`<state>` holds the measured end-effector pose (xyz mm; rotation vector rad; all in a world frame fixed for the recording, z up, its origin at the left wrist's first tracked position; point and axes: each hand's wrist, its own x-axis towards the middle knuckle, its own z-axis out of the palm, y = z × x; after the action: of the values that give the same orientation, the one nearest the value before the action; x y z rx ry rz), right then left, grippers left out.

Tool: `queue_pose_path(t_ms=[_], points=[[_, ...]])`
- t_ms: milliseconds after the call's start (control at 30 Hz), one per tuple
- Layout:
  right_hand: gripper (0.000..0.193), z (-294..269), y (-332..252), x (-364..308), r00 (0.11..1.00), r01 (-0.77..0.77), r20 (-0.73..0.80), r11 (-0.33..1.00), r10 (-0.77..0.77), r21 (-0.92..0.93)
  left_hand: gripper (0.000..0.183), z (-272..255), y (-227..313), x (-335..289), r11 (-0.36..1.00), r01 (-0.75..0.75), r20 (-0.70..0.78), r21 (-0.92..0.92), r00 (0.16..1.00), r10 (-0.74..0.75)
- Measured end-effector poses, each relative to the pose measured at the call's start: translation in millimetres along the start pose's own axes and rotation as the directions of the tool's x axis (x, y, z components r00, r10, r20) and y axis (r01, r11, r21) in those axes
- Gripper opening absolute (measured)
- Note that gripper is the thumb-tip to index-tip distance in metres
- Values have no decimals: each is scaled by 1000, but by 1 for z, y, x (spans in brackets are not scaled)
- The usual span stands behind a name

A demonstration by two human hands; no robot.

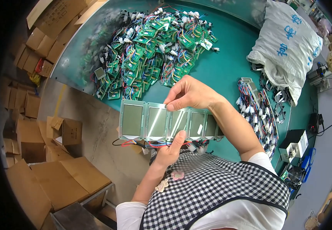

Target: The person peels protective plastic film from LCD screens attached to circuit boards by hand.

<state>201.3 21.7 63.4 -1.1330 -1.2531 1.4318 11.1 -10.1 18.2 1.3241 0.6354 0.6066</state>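
A strip of several joined LCD display boards (134, 119), grey screens with green edges, is held up in front of my body. My left hand (169, 154) grips its lower edge from below, with the thumb lying over the front. My right hand (191, 94) pinches the top edge between thumb and fingers near the second screen. Red, blue and black wires with white plugs hang beneath the strip. My right forearm covers part of its right end. Light streaks reflect across the middle screens.
A large heap of small green circuit boards with wires (147, 53) lies on the green table (227, 50). At right are wired display boards (256, 111), a white woven sack (285, 50) and a small white-and-black box (294, 145). Cardboard boxes (62, 178) stand along the left.
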Motion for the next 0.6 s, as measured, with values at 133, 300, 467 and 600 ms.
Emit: queue_pose_path(t_ms=[133, 300, 467, 600], points=[[15, 2, 2, 1, 1000, -3, 6, 1000, 3, 22, 28, 3, 1, 1, 997, -77, -4, 16, 997, 77], [14, 4, 1, -1, 1000, -1, -9, 999, 1, 39, 28, 1, 1, -1, 997, -72, 2, 30, 997, 72], [14, 7, 0, -2, 1000, -13, -24, 999, 14, 42, 25, 2, 4, -1, 999, -48, -12, 15, 999, 48], [11, 14, -2, -1, 1000, 10, -30, 999, -9, 51, 22, 4, 11, 1, 985, -122, -36, 123, 991, 128]])
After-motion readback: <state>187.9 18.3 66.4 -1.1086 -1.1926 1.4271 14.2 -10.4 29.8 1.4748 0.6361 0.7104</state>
